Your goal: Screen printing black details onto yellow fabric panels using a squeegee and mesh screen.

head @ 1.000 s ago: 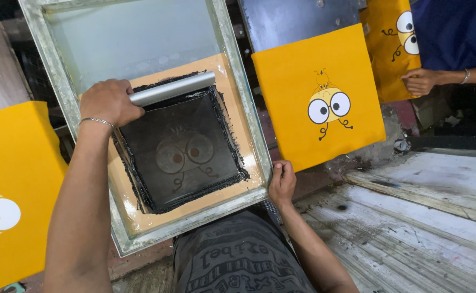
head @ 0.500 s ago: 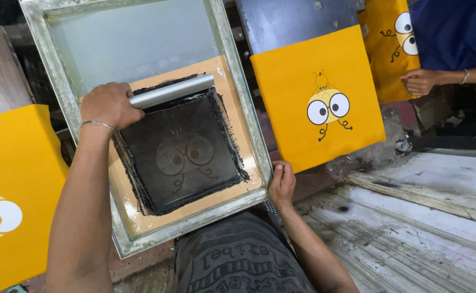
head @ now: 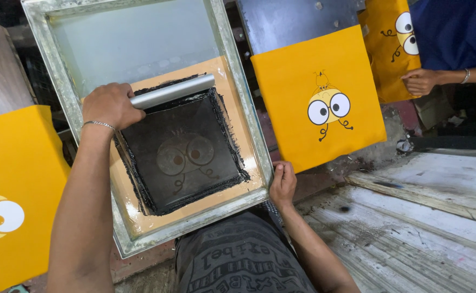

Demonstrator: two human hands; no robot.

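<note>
Squeegee (head: 174,91) lying crosswise atop screen frame (head: 238,81), left hand (head: 110,104) gripping.

A rectangular printing screen (head: 145,122) in a pale metal frame fills the upper left, its mesh grey above, tan below, with a black inked square centre.

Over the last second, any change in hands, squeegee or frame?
Almost nothing moved. The left hand still grips the metal squeegee at the far edge of the black inked area, and the right hand still holds the near right corner of the screen frame. The printed yellow cloth lies as before, and another person's hand stays on the far yellow piece.
</note>
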